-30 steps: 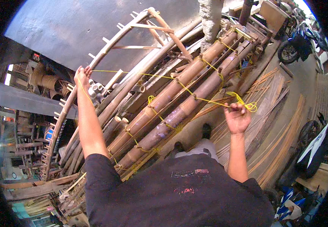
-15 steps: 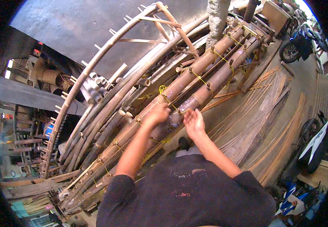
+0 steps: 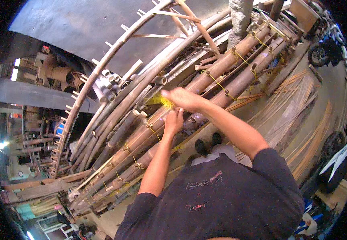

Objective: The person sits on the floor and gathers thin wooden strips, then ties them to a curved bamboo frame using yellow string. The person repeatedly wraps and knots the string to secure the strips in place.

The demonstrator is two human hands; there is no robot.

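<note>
Two long brown bamboo poles lie side by side on a slant in front of me: a farther pole (image 3: 205,82) and a nearer pole (image 3: 237,87). Short pegs stand along both, and yellow cord zigzags between them. At the farther pole, my right hand (image 3: 183,99) is closed on a loose bunch of yellow cord (image 3: 166,101), which is smeared by motion. Just below it, my left hand (image 3: 174,121) has its fingers closed against the pole, pinching the cord; the fingertips are partly hidden. My hands nearly touch.
A curved bamboo frame with pegs (image 3: 101,60) leans by the grey wall (image 3: 81,32). More bamboo poles (image 3: 113,116) are stacked behind the work. Thin strips (image 3: 277,108) cover floor at right, near a motorcycle wheel (image 3: 318,54). A rough post (image 3: 238,24) stands at the far end.
My right hand has crossed left over the nearer pole and now grips the bunch of cord. My left hand has moved slightly right, below it. The whole view has shifted a little.
</note>
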